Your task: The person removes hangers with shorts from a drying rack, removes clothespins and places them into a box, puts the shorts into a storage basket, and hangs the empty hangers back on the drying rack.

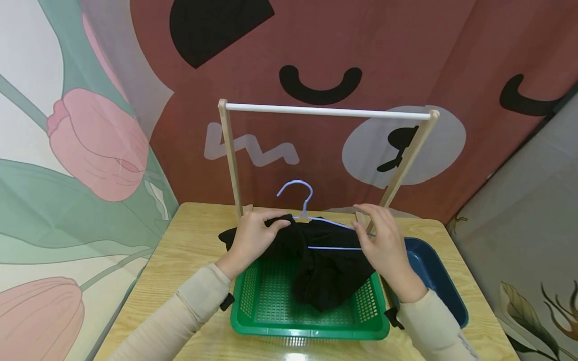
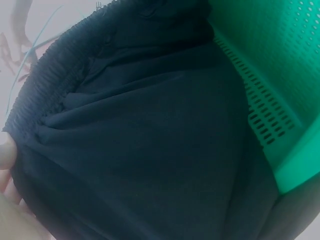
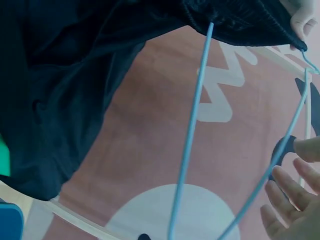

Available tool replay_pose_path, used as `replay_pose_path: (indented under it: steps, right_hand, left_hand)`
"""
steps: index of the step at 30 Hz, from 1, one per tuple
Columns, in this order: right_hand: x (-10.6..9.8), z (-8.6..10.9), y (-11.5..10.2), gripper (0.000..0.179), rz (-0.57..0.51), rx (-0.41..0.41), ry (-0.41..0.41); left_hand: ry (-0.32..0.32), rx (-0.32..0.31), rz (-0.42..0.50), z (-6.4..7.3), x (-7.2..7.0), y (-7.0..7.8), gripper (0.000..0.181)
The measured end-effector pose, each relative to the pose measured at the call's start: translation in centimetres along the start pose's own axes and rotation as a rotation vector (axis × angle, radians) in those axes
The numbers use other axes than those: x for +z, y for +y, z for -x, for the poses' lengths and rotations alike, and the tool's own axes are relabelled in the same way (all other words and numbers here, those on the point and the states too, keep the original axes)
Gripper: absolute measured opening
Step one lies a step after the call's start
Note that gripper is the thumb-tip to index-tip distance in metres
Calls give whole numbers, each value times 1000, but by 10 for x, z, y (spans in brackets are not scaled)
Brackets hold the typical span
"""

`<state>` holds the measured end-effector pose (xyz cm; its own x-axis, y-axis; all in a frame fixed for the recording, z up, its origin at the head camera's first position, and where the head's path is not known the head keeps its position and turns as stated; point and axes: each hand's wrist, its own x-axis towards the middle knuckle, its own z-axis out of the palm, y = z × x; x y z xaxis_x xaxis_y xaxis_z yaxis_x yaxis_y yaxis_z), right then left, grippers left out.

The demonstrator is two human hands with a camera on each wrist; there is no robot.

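A black garment with a gathered elastic waistband hangs over the green basket; its exact kind is not clear. My left hand pinches the waistband between thumb and fingers. The left part of a light blue-purple hanger goes inside the waistband, out of sight, and its hook stands up between my hands. Beside the hanger's right part is my right hand, thumb and fingers apart. The right wrist view shows these fingers loosely spread, with the hanger's thin bar passing close by them.
Behind the basket stands a rack with wooden posts and a white crossbar. A dark blue tray lies to the right on the wooden table. A patterned curtain hangs behind the table.
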<state>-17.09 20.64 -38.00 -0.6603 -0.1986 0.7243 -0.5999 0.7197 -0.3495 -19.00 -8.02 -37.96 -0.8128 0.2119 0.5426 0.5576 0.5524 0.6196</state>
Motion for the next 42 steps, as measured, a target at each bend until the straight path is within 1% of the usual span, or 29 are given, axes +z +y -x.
replay_pose_path:
  steps: [4,6,8,14,18,24,27,32,36,42]
  right_hand:
    - [6,5,4,35,14,56,-50]
    - [9,7,4,29,10,83,-59]
    - [11,8,3,24,7,91,-57]
    - [16,11,1,17,-22,71,-18]
    - [19,12,0,16,-56,84,4]
    - [20,12,0,12,-177,135,52]
    - [17,12,0,11,-213,144,89]
    - [14,13,2,11,-234,148,127]
    - [11,15,5,2,-230,151,139]
    - [4,18,8,5,-209,170,175]
  left_hand:
    - [-4,2,7,0,0,0,23]
    - [-3,8,6,0,0,0,22]
    - [-2,14,4,0,0,0,22]
    - [1,20,-5,-2,1,-1,23]
    - [-3,9,-9,-2,0,-1,23]
    - [-11,3,-20,-2,-2,0,24]
    - [-20,1,-15,-2,-4,-1,25]
    - [-13,19,-19,0,-7,-4,24]
    - [-5,38,-20,1,-7,-9,24]
    - [-10,44,-3,3,-10,-13,24]
